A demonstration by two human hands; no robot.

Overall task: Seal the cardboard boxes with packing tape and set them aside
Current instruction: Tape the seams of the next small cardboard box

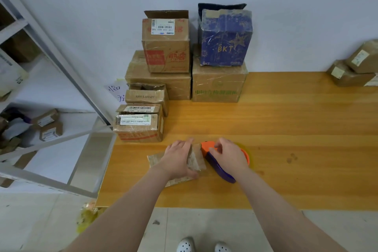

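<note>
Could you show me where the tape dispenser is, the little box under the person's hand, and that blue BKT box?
tape dispenser (221, 171): head view, on its purple body.
small box (155, 160): head view, on its bare left end.
blue box (225, 41): head view, on the middle of its front face.

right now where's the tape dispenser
In the head view, the tape dispenser sits on the wooden table near its front edge, gripped by the right hand, its orange nose at the small box under the left hand.
</note>
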